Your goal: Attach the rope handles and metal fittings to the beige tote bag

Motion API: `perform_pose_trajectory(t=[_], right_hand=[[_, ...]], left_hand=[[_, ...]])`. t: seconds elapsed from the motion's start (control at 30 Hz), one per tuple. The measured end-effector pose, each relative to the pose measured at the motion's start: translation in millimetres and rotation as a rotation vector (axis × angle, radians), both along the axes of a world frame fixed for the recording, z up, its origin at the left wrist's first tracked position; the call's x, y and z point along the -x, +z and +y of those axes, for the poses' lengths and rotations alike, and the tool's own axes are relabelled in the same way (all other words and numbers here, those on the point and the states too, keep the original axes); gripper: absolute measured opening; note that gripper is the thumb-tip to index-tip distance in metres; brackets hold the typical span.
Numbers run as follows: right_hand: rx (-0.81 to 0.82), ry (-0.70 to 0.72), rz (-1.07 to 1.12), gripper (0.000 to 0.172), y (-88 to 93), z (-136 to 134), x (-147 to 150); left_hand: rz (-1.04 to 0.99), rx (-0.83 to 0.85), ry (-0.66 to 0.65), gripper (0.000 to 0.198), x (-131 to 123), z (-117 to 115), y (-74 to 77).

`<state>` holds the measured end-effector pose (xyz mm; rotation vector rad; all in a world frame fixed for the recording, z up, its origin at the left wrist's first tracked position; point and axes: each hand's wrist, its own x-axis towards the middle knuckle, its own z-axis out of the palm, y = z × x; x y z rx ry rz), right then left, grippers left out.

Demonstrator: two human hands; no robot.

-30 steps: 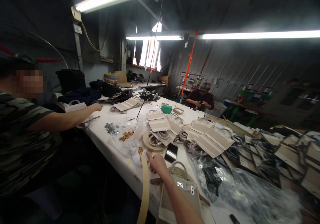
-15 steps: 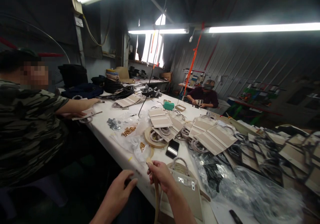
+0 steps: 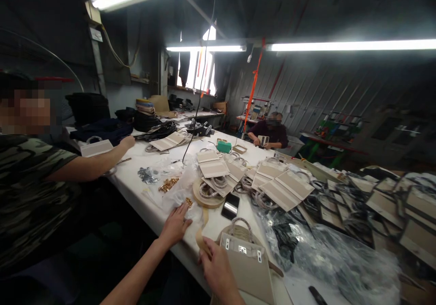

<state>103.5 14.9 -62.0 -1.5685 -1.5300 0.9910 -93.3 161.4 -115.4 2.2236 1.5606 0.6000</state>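
My left hand reaches out over the clear plastic, its fingers stretched and fingertips at a small pile of gold metal fittings. My right hand is closed around a narrow tan strip, whose end points toward the table. Beside the right hand lies a beige handbag with silver fittings along its top and a wrapped, curved handle. Behind my hands lies a roll of tan tape, with a tail hanging toward me.
A phone lies near the roll. Stacked beige bag pieces and crumpled plastic cover the right side. Silver fittings and more gold ones lie left. A co-worker in camouflage sits left; another person works across the table.
My left hand has moved forward from near the right hand to the gold fittings. My right hand has lowered slightly with the strip. The left co-worker's arm has shifted from the bag piece.
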Motion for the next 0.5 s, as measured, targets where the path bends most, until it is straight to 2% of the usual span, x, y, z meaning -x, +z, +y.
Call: perform_pose_trajectory(t=[0.1,0.3,0.4,0.5], right_hand=[[-0.024,0.040,-0.113,0.038,-13.1,-3,0],[-0.012,0.049,-0.209,0.057,-60.8,1,-2],[-0.010,0.058,-0.188,0.056,-67.3,5,-7],[-0.034,0.077,-0.182,0.051,-63.6,7,-9]], left_hand=[[-0.001,-0.008,0.053,0.078,-1,10,1.6],[0.130,-0.002,0.098,0.072,4,38,13.3],[0.194,0.005,0.085,0.073,13,53,21.2],[0.220,0.009,0.073,0.074,21,64,27.8]])
